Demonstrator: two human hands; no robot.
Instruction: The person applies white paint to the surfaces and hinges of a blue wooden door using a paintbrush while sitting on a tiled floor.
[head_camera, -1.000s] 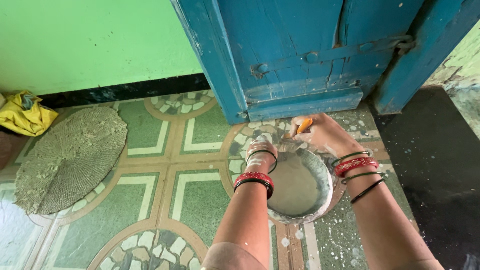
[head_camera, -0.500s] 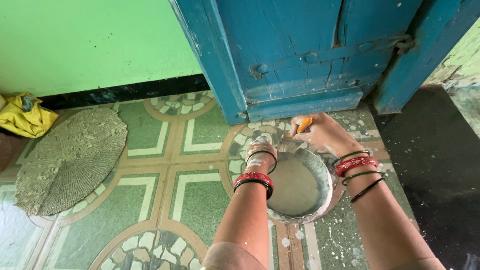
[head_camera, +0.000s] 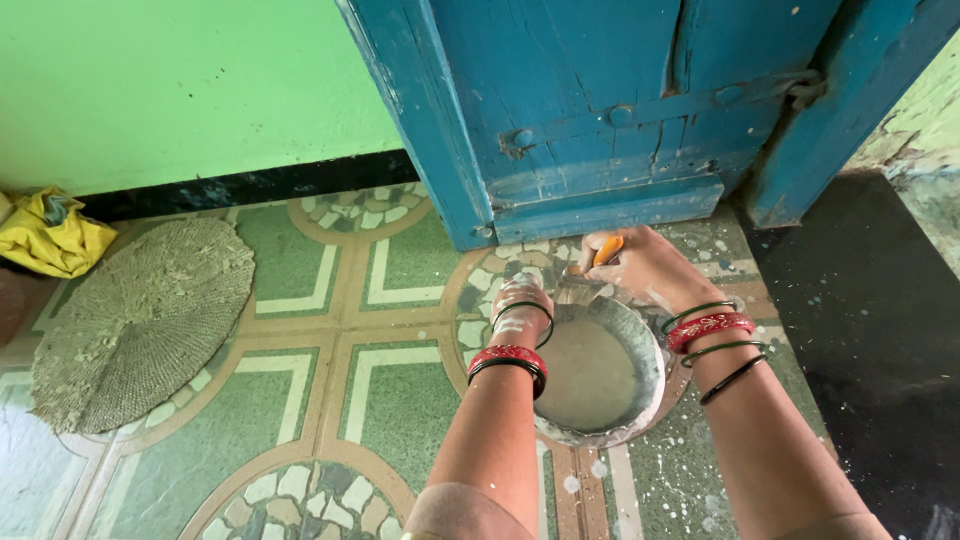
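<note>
You have a single view, from the camera on your head, looking steeply down and forward past your own forearms at the patterned tile floor (head_camera: 300, 400), near enough that the arms fill the lower middle of the frame. It faces the blue wooden door (head_camera: 600, 110) and the green wall (head_camera: 170, 90) across the top, with the round metal pan (head_camera: 640, 340) on the floor just before the door's bottom edge, right of centre. With only this one camera, no other view shares any part of the scene.
</note>
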